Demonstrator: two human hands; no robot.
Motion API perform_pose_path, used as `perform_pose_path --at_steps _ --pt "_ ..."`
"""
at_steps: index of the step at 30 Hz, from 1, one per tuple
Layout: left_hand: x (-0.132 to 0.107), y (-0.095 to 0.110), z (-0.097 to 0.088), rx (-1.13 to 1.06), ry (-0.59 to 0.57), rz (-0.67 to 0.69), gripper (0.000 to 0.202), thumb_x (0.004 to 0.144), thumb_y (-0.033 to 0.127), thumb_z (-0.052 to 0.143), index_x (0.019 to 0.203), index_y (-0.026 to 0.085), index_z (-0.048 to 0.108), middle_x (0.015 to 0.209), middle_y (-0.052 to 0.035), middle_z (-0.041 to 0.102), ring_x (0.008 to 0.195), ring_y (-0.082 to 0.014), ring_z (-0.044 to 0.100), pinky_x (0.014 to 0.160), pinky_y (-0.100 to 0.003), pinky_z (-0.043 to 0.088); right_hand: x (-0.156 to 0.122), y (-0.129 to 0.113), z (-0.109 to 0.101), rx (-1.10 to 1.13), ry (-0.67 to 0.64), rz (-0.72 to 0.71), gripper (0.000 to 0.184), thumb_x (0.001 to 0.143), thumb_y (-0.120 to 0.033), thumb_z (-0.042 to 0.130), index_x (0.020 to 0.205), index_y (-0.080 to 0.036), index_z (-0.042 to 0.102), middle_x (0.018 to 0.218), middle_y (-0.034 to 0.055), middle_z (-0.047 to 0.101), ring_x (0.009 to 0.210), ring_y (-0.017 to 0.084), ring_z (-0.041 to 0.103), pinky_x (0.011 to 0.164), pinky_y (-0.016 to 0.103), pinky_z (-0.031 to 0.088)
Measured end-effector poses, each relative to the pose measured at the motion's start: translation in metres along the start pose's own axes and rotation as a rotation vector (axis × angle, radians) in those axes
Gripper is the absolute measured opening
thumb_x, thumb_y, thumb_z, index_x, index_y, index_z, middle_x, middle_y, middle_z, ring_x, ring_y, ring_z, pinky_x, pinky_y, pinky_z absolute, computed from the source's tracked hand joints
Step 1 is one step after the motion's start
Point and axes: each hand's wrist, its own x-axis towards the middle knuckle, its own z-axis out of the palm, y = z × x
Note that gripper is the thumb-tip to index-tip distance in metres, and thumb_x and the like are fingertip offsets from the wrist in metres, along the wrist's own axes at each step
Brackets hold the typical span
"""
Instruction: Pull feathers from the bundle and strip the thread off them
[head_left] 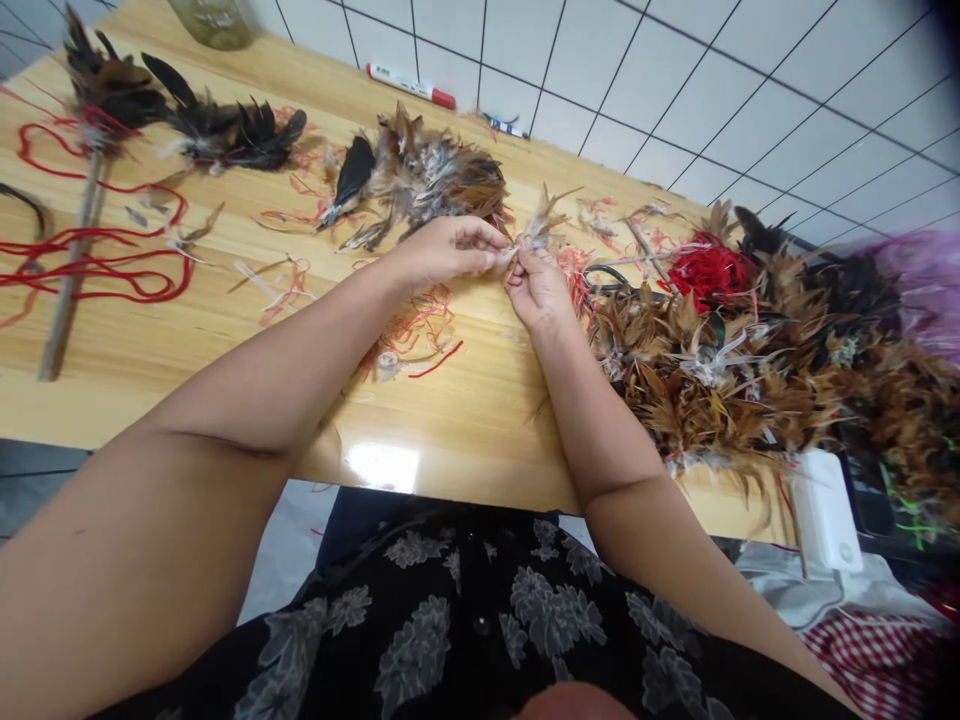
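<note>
Above the middle of the wooden table (480, 400), my two hands meet at a small bunch of brown and grey feathers (544, 222). My right hand (538, 283) pinches it near the quill ends, the feather tips pointing up and away. From the other side, my left hand (463, 248) comes in with bent fingers, thumb and fingertips closed at the bunch's base. What exactly lies between the left fingertips is too small to make out. Just beyond my left hand lies a heap of brown-grey feathers (442, 170), with a black feather (354, 172) beside it.
A large pile of brown feathers (697, 380) covers the right side, with red thread (711, 272) behind it. On the left lie a stick with dark feathers (71, 270), red cord (127, 285) and black feathers (240, 135). Markers (411, 85) and a jar (210, 22) stand along the tiled wall.
</note>
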Motion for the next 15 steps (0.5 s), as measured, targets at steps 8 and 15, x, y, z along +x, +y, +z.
perform_pose_path --at_steps 8,15 --pt "0.001 -0.003 0.006 0.135 0.037 0.004 0.015 0.087 0.024 0.088 0.086 0.020 0.073 0.079 -0.0012 0.068 0.085 -0.0212 0.069 0.087 -0.034 0.056 -0.005 -0.002 0.004 0.057 0.033 0.012 0.048 0.109 -0.038 0.086 0.086 -0.025 0.046 0.061 -0.0134 0.040 0.052 0.005 0.036 0.051 0.015 0.032" --pt "0.008 -0.012 -0.019 0.371 0.110 0.094 0.009 0.087 0.029 0.079 0.081 0.024 0.075 0.075 -0.0017 0.068 0.080 -0.0234 0.064 0.083 -0.038 0.053 0.009 0.004 -0.005 -0.126 0.052 -0.092 0.054 0.104 -0.048 0.090 0.086 -0.027 0.042 0.067 -0.0111 0.040 0.058 0.008 0.038 0.057 0.022 0.035"
